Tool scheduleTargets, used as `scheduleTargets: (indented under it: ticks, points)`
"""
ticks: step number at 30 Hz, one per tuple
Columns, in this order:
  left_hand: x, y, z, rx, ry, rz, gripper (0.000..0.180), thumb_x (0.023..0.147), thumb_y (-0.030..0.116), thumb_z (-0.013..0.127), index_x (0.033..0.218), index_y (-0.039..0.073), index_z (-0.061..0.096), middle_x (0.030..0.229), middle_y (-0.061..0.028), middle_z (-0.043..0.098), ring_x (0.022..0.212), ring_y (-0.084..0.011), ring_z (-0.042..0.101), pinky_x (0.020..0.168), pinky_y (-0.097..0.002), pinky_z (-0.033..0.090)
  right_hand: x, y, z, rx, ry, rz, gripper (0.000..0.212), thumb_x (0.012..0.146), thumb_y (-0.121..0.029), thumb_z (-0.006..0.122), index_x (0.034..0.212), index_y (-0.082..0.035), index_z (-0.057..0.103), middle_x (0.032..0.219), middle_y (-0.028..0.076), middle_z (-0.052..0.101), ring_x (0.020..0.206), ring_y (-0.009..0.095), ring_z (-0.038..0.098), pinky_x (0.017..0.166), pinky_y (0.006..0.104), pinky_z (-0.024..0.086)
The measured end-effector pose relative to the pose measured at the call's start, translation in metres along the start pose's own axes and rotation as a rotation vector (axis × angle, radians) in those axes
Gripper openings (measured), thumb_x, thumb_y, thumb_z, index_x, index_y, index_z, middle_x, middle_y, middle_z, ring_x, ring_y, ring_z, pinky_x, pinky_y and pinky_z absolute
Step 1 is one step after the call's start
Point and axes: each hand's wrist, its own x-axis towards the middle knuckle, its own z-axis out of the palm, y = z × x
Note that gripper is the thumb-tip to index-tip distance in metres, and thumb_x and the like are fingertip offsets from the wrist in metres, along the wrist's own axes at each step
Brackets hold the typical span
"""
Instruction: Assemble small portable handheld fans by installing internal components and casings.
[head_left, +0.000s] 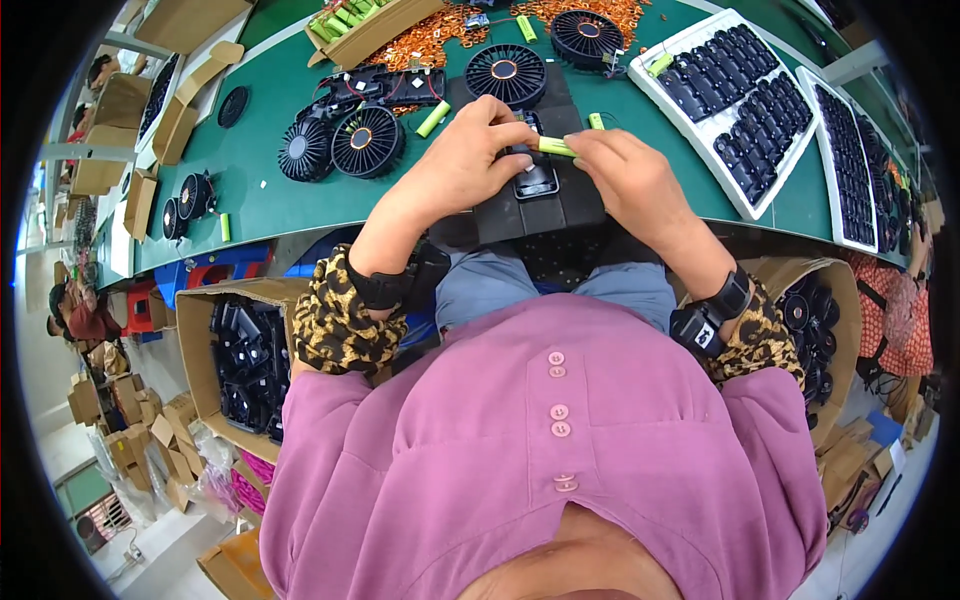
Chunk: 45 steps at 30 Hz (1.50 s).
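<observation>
My right hand (630, 180) pinches one end of a light-green cylindrical battery cell (553, 147). The cell's other end reaches toward the fingertips of my left hand (470, 160). That hand is closed on a small black plastic housing (537, 183), its thumb along the side. The housing lies on a dark mat (575, 200) at the near edge of the green table. My fingers hide part of its inside. Just beyond it lies a round black fan (505, 75) with an orange-ringed centre. Another green cell (433, 119) rests left of the mat.
White trays (690, 120) of black housings stand at right. More fans (367, 141) and wired parts lie left. Small orange rings (415, 45) are heaped at the back beside a carton of cells (350, 35). Cardboard boxes (240, 290) of black parts flank me.
</observation>
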Motion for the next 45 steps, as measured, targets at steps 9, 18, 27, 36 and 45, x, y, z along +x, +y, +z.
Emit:
scheduleTargets:
  ticks: [9,18,27,36,45]
  points:
    - [-0.001,-0.011,0.011,-0.017,0.142,-0.033,0.013,0.076,0.011,0.072,0.087,0.007,0.071,0.092,-0.0068,0.061,0.09,-0.026,0.06,0.075,-0.0358,0.05,-0.001,-0.021,0.019,0.726,-0.07,0.834,0.017,0.088,-0.011,0.063,0.099,0.002,0.063,0.071,0.009,0.065,0.06,0.01,0.059,0.056,0.0254,0.047]
    - [-0.002,-0.005,0.023,0.27,0.228,0.082,0.012,0.075,0.003,0.063,0.086,0.001,0.067,0.092,-0.0105,0.059,0.087,-0.0289,0.059,0.074,-0.0368,0.049,0.003,-0.033,0.033,0.382,-0.098,0.651,0.016,0.084,-0.014,0.067,0.089,-0.001,0.06,0.071,0.013,0.063,0.06,0.025,0.062,0.055,0.0348,0.047]
    - [-0.003,0.0,0.025,0.419,0.162,0.084,0.019,0.074,0.004,0.059,0.092,0.001,0.065,0.1,-0.0094,0.058,0.098,-0.0272,0.056,0.083,-0.0367,0.045,-0.001,-0.032,0.043,0.137,0.1,0.309,0.028,0.077,-0.017,0.072,0.101,-0.005,0.063,0.095,0.008,0.06,0.08,0.027,0.06,0.063,0.0377,0.051]
    - [-0.015,0.004,0.01,0.344,0.126,0.047,0.027,0.079,0.008,0.06,0.106,0.008,0.064,0.11,-0.0047,0.06,0.106,-0.0248,0.056,0.092,-0.0419,0.037,0.0,-0.033,0.042,-0.177,-0.096,0.079,0.03,0.08,-0.013,0.064,0.105,0.004,0.061,0.103,0.006,0.057,0.09,0.02,0.054,0.065,0.0271,0.053]
    - [-0.021,0.002,0.019,0.411,0.27,0.091,0.033,0.078,0.001,0.06,0.11,0.007,0.063,0.108,-0.0051,0.063,0.103,-0.0227,0.057,0.089,-0.0389,0.039,0.0,-0.027,0.041,-0.049,-0.085,0.114,0.027,0.082,-0.011,0.061,0.105,0.002,0.061,0.102,0.007,0.057,0.092,0.023,0.055,0.067,0.0306,0.055]
